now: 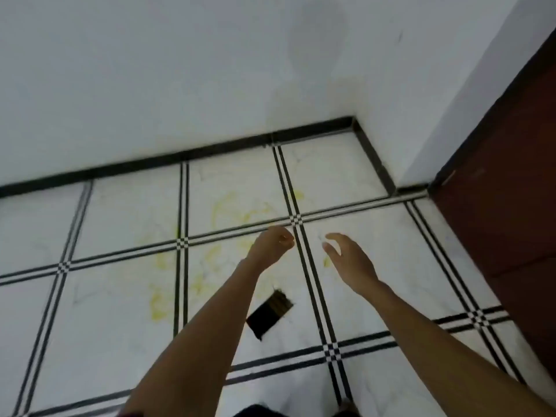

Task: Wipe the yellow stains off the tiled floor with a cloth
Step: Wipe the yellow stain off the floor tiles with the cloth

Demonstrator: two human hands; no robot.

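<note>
White wall (180,70) fills the top half, meeting a black baseboard (168,159) that turns the corner at right. Tiled floor (120,341) below: white tiles w/ double black lines crossing in small checker squares. Dark red-brown door (505,191) on the far right edge. Both bare forearms reach out from the bottom of the view over the floor. Yellow stains (234,209) spread thin across approx. four tiles near the middle, from the tile just under the wall down to a heavier patch left of the left forearm; one small spot sits beside the right hand. Small dark rectangular cloth-like piece (270,313) lies flat on the floor btwn the two forearms, touching neither; blurred, can't tell exactly what it is. Left hand (272,246) is clenched into a fist, holding nothing visible. Right hand (349,260) is released, fingers spread loose, empty, above the tile.
</note>
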